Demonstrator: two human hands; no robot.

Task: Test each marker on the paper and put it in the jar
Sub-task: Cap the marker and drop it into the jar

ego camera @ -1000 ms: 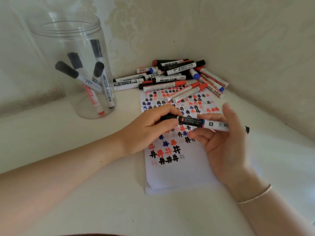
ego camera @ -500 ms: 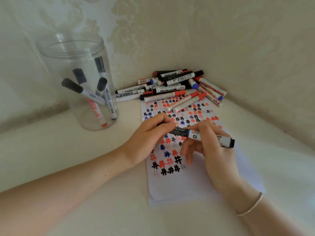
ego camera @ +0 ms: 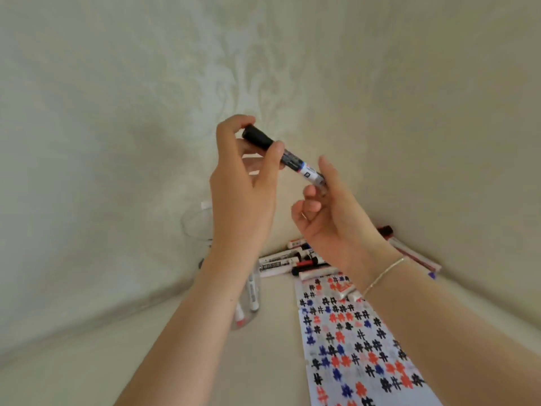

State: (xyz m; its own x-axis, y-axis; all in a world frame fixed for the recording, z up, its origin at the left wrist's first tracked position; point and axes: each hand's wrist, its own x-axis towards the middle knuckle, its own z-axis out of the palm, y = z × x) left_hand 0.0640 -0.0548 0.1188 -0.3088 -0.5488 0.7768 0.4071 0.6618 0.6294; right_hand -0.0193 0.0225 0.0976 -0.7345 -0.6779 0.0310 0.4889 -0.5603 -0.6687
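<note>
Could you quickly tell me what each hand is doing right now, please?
Left hand: fingers grip the marker near its black cap.
Right hand: fingers loosely curled at the marker's other end; grip cannot be told.
</note>
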